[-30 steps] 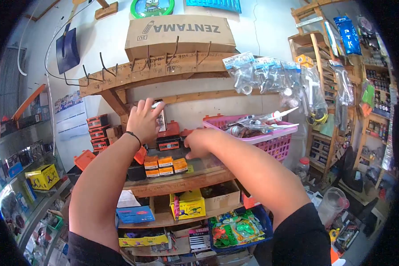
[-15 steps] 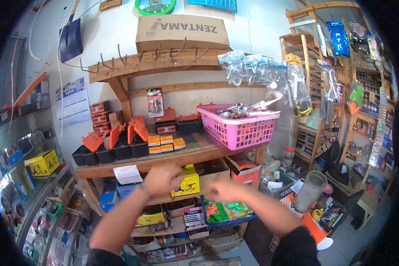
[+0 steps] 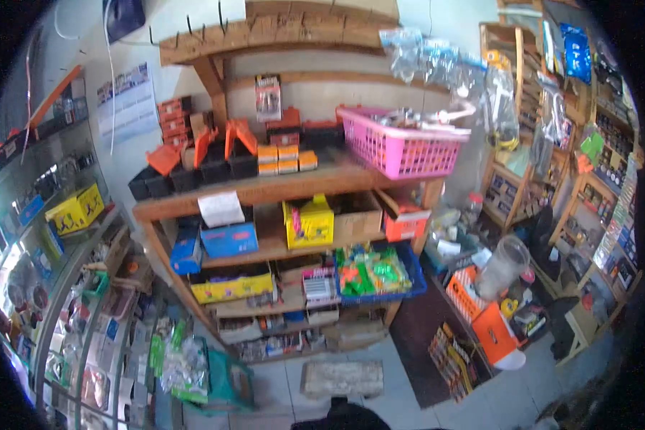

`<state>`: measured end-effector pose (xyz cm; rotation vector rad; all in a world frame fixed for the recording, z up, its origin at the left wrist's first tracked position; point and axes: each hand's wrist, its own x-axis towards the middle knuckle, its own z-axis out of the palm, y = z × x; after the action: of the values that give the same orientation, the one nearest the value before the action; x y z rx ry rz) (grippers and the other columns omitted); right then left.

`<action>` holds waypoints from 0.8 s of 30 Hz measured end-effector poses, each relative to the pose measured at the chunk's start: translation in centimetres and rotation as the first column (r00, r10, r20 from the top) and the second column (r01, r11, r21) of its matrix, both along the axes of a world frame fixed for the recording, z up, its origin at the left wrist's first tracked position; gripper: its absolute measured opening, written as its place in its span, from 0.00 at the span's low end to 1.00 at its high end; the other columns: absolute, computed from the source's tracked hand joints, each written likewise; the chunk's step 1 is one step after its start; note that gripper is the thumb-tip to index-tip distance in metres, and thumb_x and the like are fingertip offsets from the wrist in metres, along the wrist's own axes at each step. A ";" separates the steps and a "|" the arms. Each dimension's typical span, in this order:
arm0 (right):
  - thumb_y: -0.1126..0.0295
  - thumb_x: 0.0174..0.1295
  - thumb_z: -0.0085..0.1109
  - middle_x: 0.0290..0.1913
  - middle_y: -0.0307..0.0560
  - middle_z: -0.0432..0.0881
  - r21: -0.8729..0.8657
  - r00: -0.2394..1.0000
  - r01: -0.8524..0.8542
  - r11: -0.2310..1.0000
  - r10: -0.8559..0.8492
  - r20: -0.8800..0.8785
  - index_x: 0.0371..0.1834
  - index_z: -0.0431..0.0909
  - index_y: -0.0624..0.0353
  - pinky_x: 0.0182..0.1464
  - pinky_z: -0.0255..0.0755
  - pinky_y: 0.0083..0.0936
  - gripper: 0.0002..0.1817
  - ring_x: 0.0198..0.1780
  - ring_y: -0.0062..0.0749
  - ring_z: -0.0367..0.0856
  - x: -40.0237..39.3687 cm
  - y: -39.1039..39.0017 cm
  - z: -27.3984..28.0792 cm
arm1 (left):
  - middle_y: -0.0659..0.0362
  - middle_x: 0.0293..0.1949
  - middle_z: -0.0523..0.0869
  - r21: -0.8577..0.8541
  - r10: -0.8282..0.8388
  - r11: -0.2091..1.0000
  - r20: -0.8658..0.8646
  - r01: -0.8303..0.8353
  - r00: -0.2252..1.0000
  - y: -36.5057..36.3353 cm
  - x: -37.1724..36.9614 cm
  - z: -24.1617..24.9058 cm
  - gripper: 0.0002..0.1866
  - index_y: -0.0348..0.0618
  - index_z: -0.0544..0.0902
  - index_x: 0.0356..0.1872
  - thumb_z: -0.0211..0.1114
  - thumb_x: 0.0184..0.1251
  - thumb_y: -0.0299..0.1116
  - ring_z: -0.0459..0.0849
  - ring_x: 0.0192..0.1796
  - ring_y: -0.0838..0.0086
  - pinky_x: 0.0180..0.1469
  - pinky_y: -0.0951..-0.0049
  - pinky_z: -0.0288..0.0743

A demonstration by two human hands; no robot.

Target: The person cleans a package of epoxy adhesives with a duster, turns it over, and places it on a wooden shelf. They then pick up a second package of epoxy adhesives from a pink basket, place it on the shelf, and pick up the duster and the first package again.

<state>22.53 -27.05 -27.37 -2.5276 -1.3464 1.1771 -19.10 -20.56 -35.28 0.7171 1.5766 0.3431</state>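
Neither my left hand nor my right hand shows at this moment. A dark shape [image 3: 340, 417], perhaps my clothing, pokes up at the bottom edge. Straight ahead stands a wooden shelf unit [image 3: 265, 191]. On its top board are a pink basket [image 3: 401, 150] heaped with goods, small orange-and-white boxes [image 3: 287, 159] and black bins [image 3: 215, 168] with orange lids. A yellow box [image 3: 309, 223], a blue box [image 3: 229, 241] and an orange-and-brown carton [image 3: 406, 223] sit one level down. Below them, a blue tray [image 3: 401, 289] holds green and orange packets [image 3: 373, 272].
A glass display case [image 3: 64, 315] runs along the left. Near it, a green stool [image 3: 229, 380] stands beside plastic-wrapped goods [image 3: 183, 365]. A pale slab [image 3: 342, 378] lies on the tiled floor. Open boxes [image 3: 496, 335] and a clear container [image 3: 505, 265] crowd the right side.
Both hands, which were in front of the shelf, have left the view. The camera has tilted downward, bringing the floor, slab and green stool into sight.
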 end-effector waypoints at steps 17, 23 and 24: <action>0.61 0.54 0.51 0.31 0.53 0.79 0.715 0.989 0.107 0.691 -0.002 -0.146 0.30 0.77 0.58 0.38 0.70 0.35 0.12 0.36 0.46 0.77 -3.7 17.7 7.5 | 0.60 0.40 0.80 0.586 0.057 0.762 0.365 -0.277 0.929 19.0 6.0 18.9 0.19 0.48 0.73 0.49 0.50 0.63 0.46 0.78 0.40 0.75 0.35 0.74 0.71; 0.60 0.50 0.51 0.47 0.38 0.73 0.256 0.726 -0.658 0.708 0.505 0.467 0.32 0.79 0.52 0.54 0.54 0.55 0.12 0.57 0.43 0.63 -5.6 15.1 5.7 | 0.58 0.31 0.79 -0.107 0.024 0.994 0.174 -0.005 0.985 3.8 2.7 -0.8 0.17 0.48 0.73 0.48 0.47 0.64 0.46 0.77 0.35 0.70 0.37 0.67 0.72; 0.60 0.51 0.50 0.49 0.39 0.73 0.180 0.690 -0.685 0.706 0.548 0.474 0.34 0.79 0.54 0.56 0.52 0.57 0.14 0.59 0.44 0.61 -5.7 16.1 6.0 | 0.58 0.32 0.78 -0.228 0.017 0.973 0.197 0.029 0.980 1.3 2.5 -0.4 0.18 0.49 0.72 0.48 0.47 0.64 0.46 0.77 0.36 0.70 0.38 0.66 0.72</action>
<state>16.83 -10.98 -21.32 -2.1416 -2.4114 0.3727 -16.56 -19.23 -35.69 0.4924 1.3971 0.2158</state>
